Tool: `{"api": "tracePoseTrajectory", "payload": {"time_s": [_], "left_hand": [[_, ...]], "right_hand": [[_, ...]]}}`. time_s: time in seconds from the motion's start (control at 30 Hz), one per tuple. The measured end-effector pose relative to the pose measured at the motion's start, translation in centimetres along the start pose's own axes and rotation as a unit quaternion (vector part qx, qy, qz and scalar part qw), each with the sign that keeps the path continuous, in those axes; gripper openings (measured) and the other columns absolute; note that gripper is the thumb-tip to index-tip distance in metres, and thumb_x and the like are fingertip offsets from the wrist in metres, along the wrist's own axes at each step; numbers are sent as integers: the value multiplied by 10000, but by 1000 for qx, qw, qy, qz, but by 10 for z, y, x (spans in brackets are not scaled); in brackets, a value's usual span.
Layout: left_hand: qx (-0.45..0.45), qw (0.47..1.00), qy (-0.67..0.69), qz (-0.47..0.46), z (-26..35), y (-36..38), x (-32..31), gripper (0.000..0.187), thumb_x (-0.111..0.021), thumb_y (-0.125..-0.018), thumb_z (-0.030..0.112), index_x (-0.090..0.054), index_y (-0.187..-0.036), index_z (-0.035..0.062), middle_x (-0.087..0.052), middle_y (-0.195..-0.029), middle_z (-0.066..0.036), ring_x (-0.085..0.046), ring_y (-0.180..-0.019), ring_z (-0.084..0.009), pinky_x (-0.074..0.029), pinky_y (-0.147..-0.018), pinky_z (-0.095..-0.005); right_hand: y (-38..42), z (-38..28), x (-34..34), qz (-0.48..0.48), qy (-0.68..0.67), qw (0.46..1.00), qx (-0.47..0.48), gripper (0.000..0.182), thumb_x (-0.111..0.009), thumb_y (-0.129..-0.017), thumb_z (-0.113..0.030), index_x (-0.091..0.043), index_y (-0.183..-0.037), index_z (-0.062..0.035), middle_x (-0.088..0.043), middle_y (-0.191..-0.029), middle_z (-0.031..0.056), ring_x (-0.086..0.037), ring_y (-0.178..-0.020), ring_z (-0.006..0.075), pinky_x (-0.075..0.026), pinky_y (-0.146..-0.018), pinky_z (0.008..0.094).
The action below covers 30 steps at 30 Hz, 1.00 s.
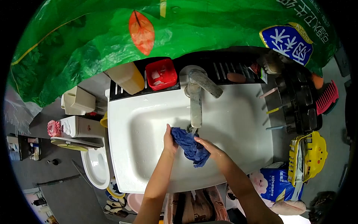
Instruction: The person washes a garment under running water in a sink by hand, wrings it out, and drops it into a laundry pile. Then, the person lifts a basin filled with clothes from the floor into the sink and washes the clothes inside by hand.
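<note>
A crumpled wet blue cloth [191, 147] hangs between my two hands, over the white sink basin [145, 130]. My left hand [170, 140] is closed on the cloth's left edge. My right hand [209, 147] grips it from the right, thumb lying along the top. Just above the cloth is the spout of the grey metal faucet [196, 108], with a thin stream of water coming down onto the fabric. The fingers beneath the cloth are hidden.
Behind the basin stand a red soap box [161, 74] and a cream bottle [126, 77]. Toothbrushes hang from a black holder [298, 100] at right, beside a yellow basket [311, 153]. Green plastic sheeting [100, 41] spans the top. A toilet [96, 168] is at left.
</note>
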<state>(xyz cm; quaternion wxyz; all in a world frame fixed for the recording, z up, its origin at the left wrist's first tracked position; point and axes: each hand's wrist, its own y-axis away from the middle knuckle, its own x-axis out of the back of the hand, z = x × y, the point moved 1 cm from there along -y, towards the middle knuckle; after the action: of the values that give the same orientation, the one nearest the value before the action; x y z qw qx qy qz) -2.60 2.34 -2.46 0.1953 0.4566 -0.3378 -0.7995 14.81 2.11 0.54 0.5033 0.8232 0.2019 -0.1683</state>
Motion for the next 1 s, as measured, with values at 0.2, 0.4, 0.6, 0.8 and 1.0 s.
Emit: {"api": "tracePoseTrajectory", "payload": {"time_s": [0.2,0.4,0.6,0.8,1.0], "left_hand": [[123,973,-148,-129,-18,29,-13,578,-488,-807,509,-437,-1199,87,-533,-1117,-103,-538,-991,-211,-430,-873,-350],[-74,989,-123,-29,-26,8,14,354,-434,-721,-21,-483,-1067,35,-581,-914,-74,-575,-789,-152,-482,-676,-249],[-292,921,-246,-76,-31,30,-15,376,-379,-751,-13,-463,-1114,40,-516,-1000,-92,-476,-898,-144,-392,-782,-222],[-447,738,-505,-18,-54,58,-44,236,-654,-691,207,-507,-703,24,-515,-593,-151,-519,-523,-272,-420,-516,-323],[-412,761,-487,118,-32,14,-30,202,-597,-746,189,-530,-663,17,-526,-599,-174,-519,-551,-311,-399,-525,-373]], "right_hand": [[2,-1,-2,57,45,984,160,530,-549,-801,-442,-498,-1134,-33,-565,-1044,47,-535,-951,143,-396,-857,286],[0,7,20,85,-128,963,223,572,-527,-805,-456,-449,-1179,-30,-522,-1128,61,-482,-1045,175,-353,-915,321],[-5,1,-2,7,-234,960,155,578,-564,-764,-486,-454,-1157,-77,-543,-1081,80,-540,-974,209,-434,-854,356],[-47,1,3,43,-239,966,92,277,-619,-744,-343,-545,-809,-84,-521,-691,37,-539,-615,171,-481,-579,322],[-16,4,-32,204,-139,962,118,288,-580,-787,-287,-561,-913,-30,-578,-796,44,-573,-682,148,-473,-602,274]]}}
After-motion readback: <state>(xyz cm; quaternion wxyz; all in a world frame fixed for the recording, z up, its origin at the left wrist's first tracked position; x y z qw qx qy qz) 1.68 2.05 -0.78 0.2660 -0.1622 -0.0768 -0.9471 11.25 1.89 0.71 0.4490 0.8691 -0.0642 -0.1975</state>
